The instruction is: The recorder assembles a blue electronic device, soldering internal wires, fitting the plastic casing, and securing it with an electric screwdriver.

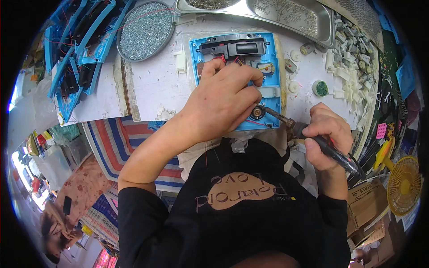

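A blue plastic housing (273, 51) lies on the table in front of me, with a black module (243, 48) along its far side. My left hand (225, 98) rests over the middle of the housing, fingers curled and pinched together. What they grip is hidden beneath the hand. My right hand (328, 131) is closed round the dark handle of a soldering iron (336, 155). The iron's tip points left and reaches the edge of a small round speaker (257, 112) in the housing's near right corner. Contact with it cannot be made out. Thin red wires run near the speaker.
Several similar blue housings (85, 49) are stacked at the far left. A round tray (145, 31) of screws and a metal tray (286, 15) of small parts stand behind. White and grey pieces (353, 62) crowd the right side, near a small green-filled pot (320, 88) and a yellow fan (403, 185).
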A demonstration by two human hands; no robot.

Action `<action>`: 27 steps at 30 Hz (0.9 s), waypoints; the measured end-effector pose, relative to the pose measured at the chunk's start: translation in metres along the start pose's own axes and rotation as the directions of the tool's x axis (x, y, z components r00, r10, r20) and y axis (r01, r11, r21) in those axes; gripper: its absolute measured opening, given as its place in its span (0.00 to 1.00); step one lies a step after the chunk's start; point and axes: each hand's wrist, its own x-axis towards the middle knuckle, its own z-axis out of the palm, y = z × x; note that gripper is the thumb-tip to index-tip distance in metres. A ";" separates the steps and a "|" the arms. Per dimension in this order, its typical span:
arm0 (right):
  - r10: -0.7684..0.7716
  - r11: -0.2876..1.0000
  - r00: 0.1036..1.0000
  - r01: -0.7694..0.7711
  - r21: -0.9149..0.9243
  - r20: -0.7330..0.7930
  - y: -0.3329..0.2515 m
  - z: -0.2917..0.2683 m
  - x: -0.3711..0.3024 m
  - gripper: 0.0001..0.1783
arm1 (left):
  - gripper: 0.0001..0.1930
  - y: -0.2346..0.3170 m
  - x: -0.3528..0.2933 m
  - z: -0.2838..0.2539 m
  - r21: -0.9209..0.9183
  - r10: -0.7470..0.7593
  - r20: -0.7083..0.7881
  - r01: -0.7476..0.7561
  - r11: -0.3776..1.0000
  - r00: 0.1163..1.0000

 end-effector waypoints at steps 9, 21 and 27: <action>0.018 0.999 1.000 -0.018 -0.030 0.019 -0.001 0.002 0.003 0.11 | 0.12 -0.001 -0.001 0.002 0.017 0.021 -0.021 -0.021 1.000 1.000; 0.017 1.000 0.999 -0.018 -0.016 -0.047 -0.009 -0.014 -0.004 0.10 | 0.13 -0.001 -0.002 0.005 0.030 0.036 -0.048 -0.034 0.999 0.998; 0.027 1.000 0.998 -0.026 0.015 -0.059 -0.010 -0.016 -0.006 0.10 | 0.13 -0.001 -0.001 0.003 0.028 0.044 -0.047 -0.043 0.999 0.998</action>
